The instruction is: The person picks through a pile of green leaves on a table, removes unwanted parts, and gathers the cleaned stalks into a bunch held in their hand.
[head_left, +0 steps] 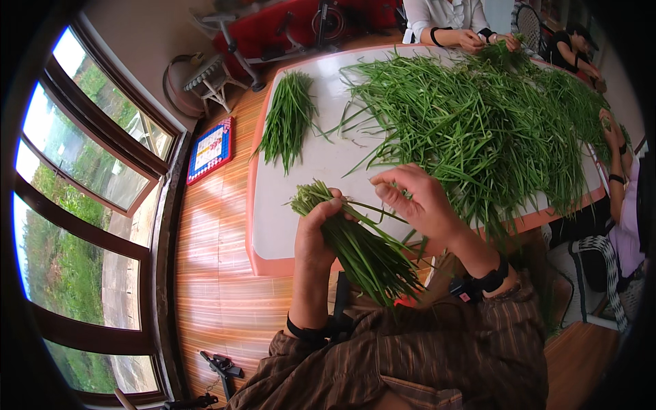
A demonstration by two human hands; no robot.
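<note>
My left hand (pixel 315 233) grips a bunch of green chive-like leaves (pixel 366 251) with the thumb across it. The pale cut ends point up and left, and the dark leaf tips hang towards my lap. A few stalks stick out sideways from the bunch, towards the right. Just beyond these stalks is my right hand (pixel 417 202), its thumb and forefinger slightly apart and nothing visible between them. Its other fingers are partly hidden. Beyond it a large loose heap of the same greens (pixel 461 123) spreads over the table. A neat bundle of greens (pixel 288 115) lies apart at the left.
The white tabletop (pixel 328 154) has a pink rim. Across it a person's hands (pixel 489 41) hold greens; another person's hands (pixel 612 130) are at the right edge. A chair (pixel 589 282) stands at right, windows (pixel 82 174) at left. A metal stand (pixel 223 369) is on the floor.
</note>
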